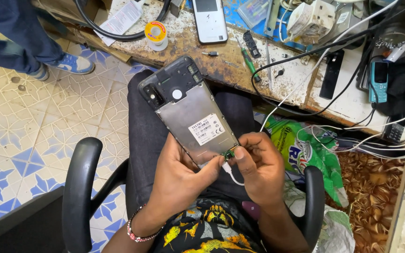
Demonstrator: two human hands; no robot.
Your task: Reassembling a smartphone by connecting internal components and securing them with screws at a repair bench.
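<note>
An opened smartphone with its back cover off shows a silver battery with a white label and a dark camera section at the far end. My left hand holds it from below, over my lap. My right hand pinches the plug of a white cable at the phone's lower edge, where a small green board shows. The plug touches the phone's bottom port area.
A worn workbench ahead carries a white phone, a solder spool, a green screwdriver, black cables, a blue handset. A green bag lies right. Chair armrests flank me. Another person's shoes stand at top left.
</note>
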